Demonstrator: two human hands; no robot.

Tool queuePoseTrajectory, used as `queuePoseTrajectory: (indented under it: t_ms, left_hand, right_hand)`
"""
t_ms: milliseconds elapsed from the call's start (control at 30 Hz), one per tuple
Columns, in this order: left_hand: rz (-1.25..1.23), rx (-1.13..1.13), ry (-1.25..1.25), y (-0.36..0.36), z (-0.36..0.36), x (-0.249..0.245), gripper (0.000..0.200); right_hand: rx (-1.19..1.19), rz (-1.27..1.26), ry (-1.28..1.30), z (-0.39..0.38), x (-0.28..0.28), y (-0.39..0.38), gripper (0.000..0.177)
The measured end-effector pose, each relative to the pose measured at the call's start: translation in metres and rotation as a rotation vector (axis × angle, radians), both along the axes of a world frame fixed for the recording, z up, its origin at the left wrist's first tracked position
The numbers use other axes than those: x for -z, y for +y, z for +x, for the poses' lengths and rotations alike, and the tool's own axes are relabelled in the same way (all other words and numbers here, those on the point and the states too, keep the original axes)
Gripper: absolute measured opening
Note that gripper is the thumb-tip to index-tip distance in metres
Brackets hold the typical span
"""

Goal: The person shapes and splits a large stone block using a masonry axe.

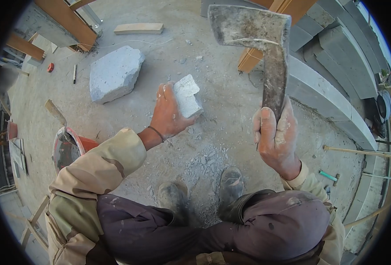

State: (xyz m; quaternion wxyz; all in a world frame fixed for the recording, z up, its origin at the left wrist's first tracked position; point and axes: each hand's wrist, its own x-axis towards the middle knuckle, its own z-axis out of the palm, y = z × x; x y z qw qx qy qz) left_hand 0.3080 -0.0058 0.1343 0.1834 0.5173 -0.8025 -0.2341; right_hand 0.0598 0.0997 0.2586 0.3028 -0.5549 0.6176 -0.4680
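Note:
A pale, rough-edged block piece point(187, 95) is gripped in my left hand point(169, 112), above the dusty concrete floor. My right hand point(276, 134) is wrapped round the lower end of a worn metal hatchet point(253, 33), raised with its broad blade at the top and pointing left. The hatchet and the block piece are apart. Crumbled chips point(202, 170) lie on the floor below, between my two boots point(230, 183). Left of my left hand, a larger broken block point(116, 74) rests on the floor.
At left stands a red bucket point(87, 144) with a trowel point(56, 112) leaning out. A marker point(75, 73), a red tape measure point(50, 67) and a wood strip point(139, 28) lie farther off. Grey blocks point(323, 90) line the right. A green-handled tool point(328, 176) lies lower right.

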Motion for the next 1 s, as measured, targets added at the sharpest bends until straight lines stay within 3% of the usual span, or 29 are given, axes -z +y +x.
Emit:
queuePoseTrajectory:
  t_ms: [67,167,300,367,400,500,633,767,867,933,1000]
  left_hand:
    - [-0.02,0.007,0.0,0.0,0.002,0.003,0.111]
    - [-0.084,0.012,-0.03,0.0,0.002,0.004,0.112]
    - [-0.003,0.012,-0.004,-0.001,0.004,0.004,0.112]
    - [-0.001,-0.003,-0.009,-0.001,0.003,0.004,0.112]
    - [0.005,-0.004,-0.01,0.001,0.003,0.005,0.112]
    - [-0.009,0.005,0.015,-0.002,0.005,0.002,0.112]
    - [-0.028,0.008,0.019,-0.001,0.005,0.003,0.11]
    - [-0.039,0.017,-0.001,0.0,0.004,0.006,0.11]
    - [-0.04,0.011,0.008,0.0,0.004,0.007,0.11]
    - [-0.051,0.011,-0.001,0.003,0.002,0.006,0.11]
    - [-0.075,0.01,-0.021,-0.009,0.003,0.003,0.11]
  right_hand:
    - [-0.177,0.101,0.328,-0.002,0.034,0.002,0.022]
    - [-0.293,0.175,0.503,-0.01,0.094,-0.002,0.024]
    - [-0.243,0.29,0.291,-0.011,0.034,0.003,0.025]
    - [-0.076,0.076,-0.024,0.002,0.004,0.002,0.025]
    - [-0.077,0.082,-0.025,0.002,0.007,0.003,0.025]
    - [-0.198,0.084,0.328,0.001,0.048,0.001,0.024]
    - [-0.296,0.225,0.321,-0.003,0.051,-0.004,0.025]
    - [-0.163,-0.018,0.202,0.008,0.0,-0.005,0.025]
    - [-0.052,-0.055,0.103,0.01,0.025,-0.003,0.025]
    - [-0.295,0.16,0.48,0.003,0.084,-0.005,0.025]
    - [-0.307,0.085,0.551,-0.005,0.087,-0.011,0.025]
